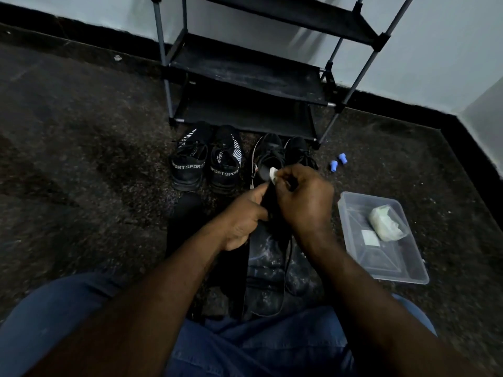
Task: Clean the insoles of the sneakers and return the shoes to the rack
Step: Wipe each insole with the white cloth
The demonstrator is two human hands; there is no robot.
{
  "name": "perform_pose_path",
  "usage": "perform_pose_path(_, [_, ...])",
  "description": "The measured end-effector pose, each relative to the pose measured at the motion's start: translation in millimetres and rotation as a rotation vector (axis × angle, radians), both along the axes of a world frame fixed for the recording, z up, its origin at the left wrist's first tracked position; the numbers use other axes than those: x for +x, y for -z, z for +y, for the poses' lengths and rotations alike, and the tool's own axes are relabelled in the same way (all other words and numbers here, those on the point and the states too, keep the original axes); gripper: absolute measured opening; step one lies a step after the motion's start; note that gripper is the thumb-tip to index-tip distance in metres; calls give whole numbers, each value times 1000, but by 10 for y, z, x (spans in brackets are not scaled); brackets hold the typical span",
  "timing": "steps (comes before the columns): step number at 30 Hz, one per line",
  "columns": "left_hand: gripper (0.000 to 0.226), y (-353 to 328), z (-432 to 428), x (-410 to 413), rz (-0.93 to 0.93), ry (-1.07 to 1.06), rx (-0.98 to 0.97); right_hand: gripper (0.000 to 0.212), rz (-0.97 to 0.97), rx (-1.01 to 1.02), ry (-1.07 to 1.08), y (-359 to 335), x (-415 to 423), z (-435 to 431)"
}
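My left hand [243, 219] grips a black insole [269, 205] and holds it upright over the floor. At the insole's top end my right hand [304, 202] pinches a small white wipe [273, 174] against it. A pair of black sneakers marked SPORT [206, 164] stands on the floor in front of the black shoe rack [245, 74]. To their right a second black pair [283, 153] stands partly hidden behind my hands. More dark insoles [268, 268] lie on the floor below my hands, one of them speckled white.
A clear plastic tub [381, 265] at the right holds a pack of wipes [386, 223]. Two small blue caps [337, 160] lie on the dark speckled floor near the rack's right leg. My knees in blue jeans fill the bottom.
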State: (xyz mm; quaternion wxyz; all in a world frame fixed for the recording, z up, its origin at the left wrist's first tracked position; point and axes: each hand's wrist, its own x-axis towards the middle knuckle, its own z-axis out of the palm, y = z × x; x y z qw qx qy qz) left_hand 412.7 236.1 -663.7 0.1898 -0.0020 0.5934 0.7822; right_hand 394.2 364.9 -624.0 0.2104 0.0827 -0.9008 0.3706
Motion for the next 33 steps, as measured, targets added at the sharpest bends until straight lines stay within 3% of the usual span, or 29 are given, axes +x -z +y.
perform_pose_path(7, [62,61,53,-2,-40,-96,-104,14,-35,-19,-75,118,225,-117])
perform_pose_path(13, [88,-6,9,14,26,-5,-22,9,-92,-74,87,71,-46,-70])
perform_pose_path(20, [86,8,53,-12,-4,-97,-98,11,-57,-16,-32,142,250,-124])
perform_pose_path(26, [95,-63,12,28,46,-40,-31,11,-87,-56,131,28,-70,-55])
perform_pose_path(33, [86,-46,14,12,-2,-92,-83,15,-60,28,-24,40,89,-180])
